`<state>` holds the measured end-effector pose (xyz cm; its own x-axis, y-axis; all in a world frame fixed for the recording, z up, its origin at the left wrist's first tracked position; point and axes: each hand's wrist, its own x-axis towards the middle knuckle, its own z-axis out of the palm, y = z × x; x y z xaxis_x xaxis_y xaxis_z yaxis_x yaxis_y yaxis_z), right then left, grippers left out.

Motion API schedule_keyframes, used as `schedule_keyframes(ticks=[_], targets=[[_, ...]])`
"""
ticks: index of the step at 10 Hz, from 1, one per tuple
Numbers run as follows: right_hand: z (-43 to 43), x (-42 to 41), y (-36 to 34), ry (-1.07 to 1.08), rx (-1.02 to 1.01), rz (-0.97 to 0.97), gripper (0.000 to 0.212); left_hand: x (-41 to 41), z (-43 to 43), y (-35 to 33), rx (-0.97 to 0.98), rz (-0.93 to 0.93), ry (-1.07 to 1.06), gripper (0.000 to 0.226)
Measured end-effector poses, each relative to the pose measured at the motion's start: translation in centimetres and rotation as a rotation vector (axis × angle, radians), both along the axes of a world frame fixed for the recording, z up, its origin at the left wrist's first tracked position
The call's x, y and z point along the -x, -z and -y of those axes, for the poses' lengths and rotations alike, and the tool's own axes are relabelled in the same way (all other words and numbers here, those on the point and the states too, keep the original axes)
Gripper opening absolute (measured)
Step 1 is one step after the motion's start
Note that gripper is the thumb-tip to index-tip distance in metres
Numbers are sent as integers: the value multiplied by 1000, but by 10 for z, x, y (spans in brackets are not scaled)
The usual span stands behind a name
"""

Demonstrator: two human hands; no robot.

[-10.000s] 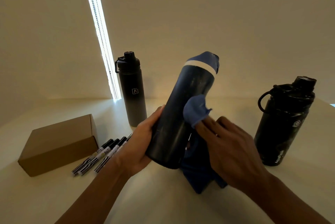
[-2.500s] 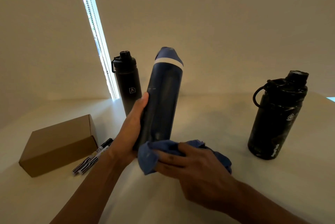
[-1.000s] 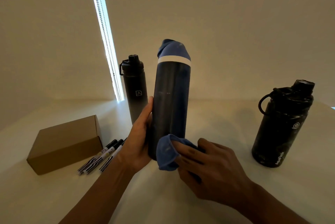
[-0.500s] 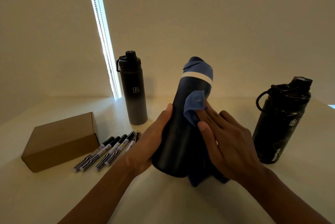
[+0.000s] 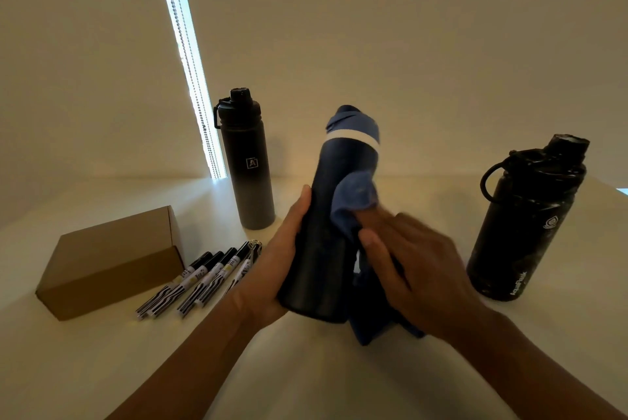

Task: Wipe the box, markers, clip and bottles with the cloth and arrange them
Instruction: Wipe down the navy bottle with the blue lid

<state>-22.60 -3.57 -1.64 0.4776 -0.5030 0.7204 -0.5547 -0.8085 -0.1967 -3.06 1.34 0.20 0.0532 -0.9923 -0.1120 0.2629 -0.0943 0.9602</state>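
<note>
My left hand [image 5: 283,260] grips a tall navy bottle [image 5: 323,243] with a white band and blue lid, tilted above the table. My right hand [image 5: 414,266] presses a blue cloth [image 5: 353,202] against the bottle's side with straight fingers; the rest of the cloth hangs down behind the hand. A slim black bottle [image 5: 249,168] stands at the back left. A wide black bottle [image 5: 523,226] stands at the right. A cardboard box [image 5: 112,260] lies at the left, with several markers [image 5: 200,280] in a row beside it. A metal clip [image 5: 255,244] shows at the markers' far end.
Everything sits on a pale table [image 5: 339,379] against a plain wall. A bright strip of window blind [image 5: 190,63] runs down the wall at the back left.
The right hand has slid the cloth from the bottle's base up its side, then a little down again. The navy bottle went from upright to tilted in the left hand.
</note>
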Motion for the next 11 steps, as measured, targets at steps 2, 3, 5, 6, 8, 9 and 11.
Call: schedule_keyframes(ticks=[2, 3, 5, 6, 8, 9, 11], targets=[[-27, -17, 20, -219, 87, -331, 38, -19, 13, -5, -48, -206, -119, 75], [-26, -20, 22, -225, 109, -388, 41, -22, 14, 0, -102, -283, -104, 82], [-10, -6, 11, 12, 118, -297, 48, -13, 5, 2, -68, 16, -21, 28], [1, 2, 7, 64, 102, -152, 50, 1, 3, -3, -81, 58, -57, 43], [13, 16, -11, 193, 68, 147, 50, 7, 4, 5, -7, 218, 17, 44], [7, 8, -6, 133, 0, 121, 45, -9, 8, 4, 115, 51, 92, 25], [-31, -19, 11, -113, -6, -269, 46, -16, 3, -1, -21, -3, -4, 57]])
